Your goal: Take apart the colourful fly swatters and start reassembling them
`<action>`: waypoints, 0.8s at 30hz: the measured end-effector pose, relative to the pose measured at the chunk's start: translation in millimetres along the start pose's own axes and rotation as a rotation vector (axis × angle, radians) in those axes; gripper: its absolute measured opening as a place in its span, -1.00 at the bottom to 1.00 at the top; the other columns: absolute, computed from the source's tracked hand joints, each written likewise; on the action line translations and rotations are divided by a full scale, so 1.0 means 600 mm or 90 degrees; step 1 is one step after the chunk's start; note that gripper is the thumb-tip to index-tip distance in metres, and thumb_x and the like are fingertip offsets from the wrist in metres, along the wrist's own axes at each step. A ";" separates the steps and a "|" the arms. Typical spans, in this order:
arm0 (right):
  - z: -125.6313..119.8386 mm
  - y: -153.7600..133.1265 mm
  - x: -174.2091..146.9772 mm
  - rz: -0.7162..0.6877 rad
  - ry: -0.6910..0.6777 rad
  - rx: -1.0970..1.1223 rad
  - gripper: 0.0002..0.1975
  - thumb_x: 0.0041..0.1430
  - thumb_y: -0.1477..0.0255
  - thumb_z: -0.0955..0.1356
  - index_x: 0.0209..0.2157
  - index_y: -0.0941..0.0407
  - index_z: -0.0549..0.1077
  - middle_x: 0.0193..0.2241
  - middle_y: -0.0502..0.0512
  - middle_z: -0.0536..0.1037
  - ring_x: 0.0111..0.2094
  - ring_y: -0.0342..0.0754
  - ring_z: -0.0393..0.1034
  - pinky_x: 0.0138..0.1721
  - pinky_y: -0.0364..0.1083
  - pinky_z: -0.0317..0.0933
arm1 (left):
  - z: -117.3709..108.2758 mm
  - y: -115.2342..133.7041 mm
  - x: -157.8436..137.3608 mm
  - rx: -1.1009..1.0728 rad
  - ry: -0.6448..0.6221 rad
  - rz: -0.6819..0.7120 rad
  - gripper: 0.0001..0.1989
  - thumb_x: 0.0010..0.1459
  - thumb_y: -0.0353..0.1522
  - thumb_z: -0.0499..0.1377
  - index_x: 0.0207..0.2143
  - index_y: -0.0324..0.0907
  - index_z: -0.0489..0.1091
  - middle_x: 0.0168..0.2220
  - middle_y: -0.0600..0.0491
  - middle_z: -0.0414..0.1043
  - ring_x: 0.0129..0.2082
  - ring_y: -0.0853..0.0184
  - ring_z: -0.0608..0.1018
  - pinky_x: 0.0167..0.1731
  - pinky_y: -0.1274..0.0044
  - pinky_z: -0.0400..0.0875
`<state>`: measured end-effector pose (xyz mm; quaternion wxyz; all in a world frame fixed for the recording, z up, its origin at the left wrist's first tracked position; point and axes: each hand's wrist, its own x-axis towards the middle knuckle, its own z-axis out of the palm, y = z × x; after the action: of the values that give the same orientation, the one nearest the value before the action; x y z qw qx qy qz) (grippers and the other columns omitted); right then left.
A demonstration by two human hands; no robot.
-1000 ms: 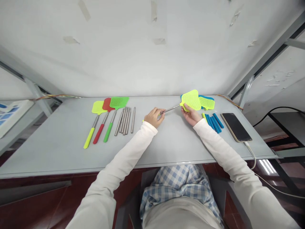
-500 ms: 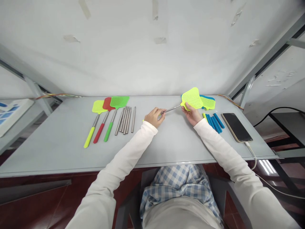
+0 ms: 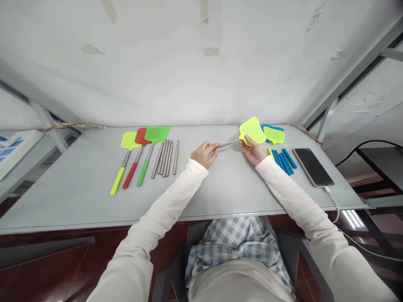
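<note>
A yellow-green fly swatter [image 3: 252, 130] is held between my two hands above the table. My left hand [image 3: 204, 154] is closed around its metal rod, and a bit of yellow shows beyond the hand's left side; most of the grip is hidden. At the base of the perforated head, my right hand [image 3: 252, 151] pinches the neck with thumb and fingers. Behind that head lie another yellow swatter head [image 3: 275, 136] and blue heads [image 3: 273, 127], partly covered. Blue handle sleeves [image 3: 285, 161] and one yellow sleeve [image 3: 270, 152] rest just right of my right hand.
On the left of the grey table [image 3: 78, 184] lie a yellow swatter [image 3: 117, 180], a red swatter [image 3: 129, 175] and a green swatter [image 3: 143, 173]. Several metal rods [image 3: 163, 159] lie beside them. A phone [image 3: 313, 167] with a white cable [image 3: 332, 197] is at the right.
The held swatter's head has tilted and shifted slightly down and left, uncovering more of the yellow head behind it. Both hands keep their hold.
</note>
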<state>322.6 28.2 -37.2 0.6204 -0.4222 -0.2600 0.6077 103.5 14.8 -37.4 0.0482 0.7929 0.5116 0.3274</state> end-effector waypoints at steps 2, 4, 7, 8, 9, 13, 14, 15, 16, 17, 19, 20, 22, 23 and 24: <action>-0.001 0.000 0.001 0.000 -0.002 0.000 -0.74 -0.14 0.31 0.53 -0.35 0.02 0.52 -0.31 -0.06 0.58 -0.29 -0.20 0.45 -0.15 -0.21 0.39 | 0.001 -0.001 0.000 -0.001 -0.005 0.002 -0.68 0.29 -0.22 0.02 -0.06 -0.02 0.50 -0.26 0.05 0.47 -0.41 0.44 0.45 -0.53 0.57 0.16; -0.002 0.001 0.002 0.002 -0.010 -0.009 -0.74 -0.13 0.30 0.53 -0.34 0.02 0.52 -0.30 -0.06 0.58 -0.28 -0.19 0.45 -0.15 -0.21 0.39 | 0.002 -0.002 0.000 -0.006 -0.010 0.000 -0.68 0.29 -0.21 0.01 -0.05 -0.02 0.50 -0.26 0.04 0.47 -0.40 0.43 0.45 -0.52 0.58 0.17; -0.005 0.004 0.003 0.004 -0.016 -0.021 -0.70 -0.16 0.27 0.54 -0.33 0.02 0.52 -0.29 -0.05 0.58 -0.28 -0.18 0.45 -0.14 -0.20 0.39 | 0.004 -0.005 0.002 -0.021 -0.026 -0.009 -0.67 0.29 -0.20 0.01 -0.04 -0.02 0.49 -0.25 0.05 0.47 -0.39 0.42 0.45 -0.49 0.58 0.21; -0.006 0.005 0.003 0.002 -0.015 -0.020 -0.68 -0.19 0.27 0.55 -0.33 0.02 0.52 -0.30 -0.05 0.58 -0.28 -0.18 0.45 -0.14 -0.20 0.38 | 0.005 -0.007 0.003 -0.024 -0.035 -0.013 -0.67 0.29 -0.20 0.01 -0.04 -0.01 0.49 -0.25 0.05 0.46 -0.39 0.42 0.45 -0.48 0.58 0.22; -0.007 0.006 0.004 -0.004 -0.015 -0.022 -0.66 -0.22 0.26 0.56 -0.34 0.02 0.52 -0.30 -0.06 0.57 -0.28 -0.18 0.44 -0.14 -0.19 0.38 | 0.006 -0.009 0.004 -0.024 -0.046 -0.017 -0.66 0.29 -0.19 0.00 -0.04 0.00 0.49 -0.26 0.05 0.46 -0.39 0.42 0.45 -0.47 0.58 0.23; -0.009 0.011 0.002 -0.067 -0.028 -0.069 -0.60 -0.27 0.23 0.58 -0.34 0.02 0.51 -0.29 -0.05 0.56 -0.32 -0.15 0.42 -0.14 -0.13 0.39 | 0.012 -0.018 0.005 -0.005 -0.094 -0.016 -0.64 0.30 -0.21 -0.02 0.02 0.02 0.47 -0.27 0.04 0.44 -0.36 0.39 0.46 -0.44 0.57 0.25; -0.009 0.012 0.001 -0.081 -0.031 -0.086 -0.61 -0.27 0.22 0.57 -0.34 0.02 0.51 -0.29 -0.04 0.56 -0.32 -0.14 0.42 -0.13 -0.11 0.38 | 0.013 -0.019 0.005 0.002 -0.105 -0.011 -0.64 0.31 -0.23 -0.03 0.03 0.02 0.46 -0.26 0.03 0.44 -0.35 0.39 0.46 -0.44 0.57 0.26; -0.009 0.013 0.000 -0.090 -0.032 -0.100 -0.61 -0.26 0.21 0.56 -0.34 0.03 0.51 -0.29 -0.03 0.55 -0.33 -0.13 0.41 -0.13 -0.09 0.38 | 0.014 -0.020 0.005 0.010 -0.113 -0.004 -0.63 0.31 -0.24 -0.04 0.05 0.01 0.45 -0.26 0.03 0.44 -0.34 0.38 0.47 -0.44 0.57 0.26; -0.008 0.014 -0.001 -0.096 -0.032 -0.111 -0.61 -0.25 0.19 0.56 -0.35 0.04 0.51 -0.30 -0.02 0.55 -0.33 -0.12 0.41 -0.13 -0.07 0.38 | 0.015 -0.021 0.004 0.018 -0.119 0.002 -0.62 0.31 -0.25 -0.04 0.05 0.01 0.44 -0.24 0.02 0.45 -0.33 0.37 0.48 -0.43 0.56 0.27; -0.007 0.015 -0.003 -0.100 -0.030 -0.119 -0.61 -0.25 0.19 0.55 -0.35 0.04 0.50 -0.30 0.00 0.55 -0.32 -0.11 0.41 -0.12 -0.06 0.37 | 0.015 -0.020 0.004 0.025 -0.124 0.008 -0.62 0.31 -0.26 -0.05 0.06 0.00 0.44 -0.23 0.02 0.45 -0.32 0.36 0.48 -0.43 0.56 0.28; -0.003 0.018 -0.006 -0.102 -0.033 -0.124 -0.61 -0.24 0.17 0.55 -0.36 0.04 0.49 -0.30 0.01 0.55 -0.32 -0.10 0.41 -0.12 -0.04 0.37 | 0.013 -0.018 0.003 0.036 -0.126 0.016 -0.61 0.30 -0.27 -0.05 0.07 0.00 0.43 -0.21 0.01 0.45 -0.30 0.36 0.49 -0.42 0.56 0.29; 0.000 0.019 -0.008 -0.102 -0.038 -0.123 -0.61 -0.23 0.15 0.54 -0.36 0.04 0.49 -0.30 0.01 0.55 -0.33 -0.10 0.41 -0.12 -0.03 0.37 | 0.012 -0.015 0.003 0.040 -0.126 0.018 -0.61 0.30 -0.28 -0.05 0.07 0.00 0.43 -0.21 0.01 0.46 -0.30 0.36 0.49 -0.41 0.55 0.30; 0.006 0.022 -0.013 -0.100 -0.048 -0.117 -0.62 -0.21 0.14 0.54 -0.37 0.03 0.49 -0.30 0.01 0.55 -0.34 -0.11 0.42 -0.12 -0.02 0.36 | 0.008 -0.011 0.003 0.046 -0.127 0.020 -0.61 0.30 -0.29 -0.05 0.08 -0.01 0.42 -0.21 0.01 0.46 -0.30 0.36 0.50 -0.41 0.55 0.30; 0.008 0.024 -0.015 -0.099 -0.052 -0.113 -0.62 -0.21 0.14 0.54 -0.37 0.04 0.50 -0.30 0.01 0.56 -0.35 -0.11 0.42 -0.12 -0.03 0.36 | 0.007 -0.009 0.003 0.049 -0.126 0.019 -0.61 0.30 -0.30 -0.05 0.09 -0.01 0.41 -0.21 0.02 0.47 -0.30 0.35 0.50 -0.40 0.55 0.30; 0.010 0.025 -0.017 -0.098 -0.054 -0.108 -0.63 -0.21 0.14 0.54 -0.37 0.04 0.51 -0.30 0.01 0.56 -0.35 -0.12 0.42 -0.12 -0.03 0.36 | 0.006 -0.007 0.003 0.051 -0.126 0.017 -0.62 0.30 -0.30 -0.05 0.09 0.00 0.41 -0.20 0.02 0.47 -0.29 0.35 0.51 -0.40 0.55 0.29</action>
<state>308.2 18.3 -44.7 0.6154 -0.4261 -0.3681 0.5516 102.6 19.1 -41.1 0.0620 0.8296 0.5062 0.2273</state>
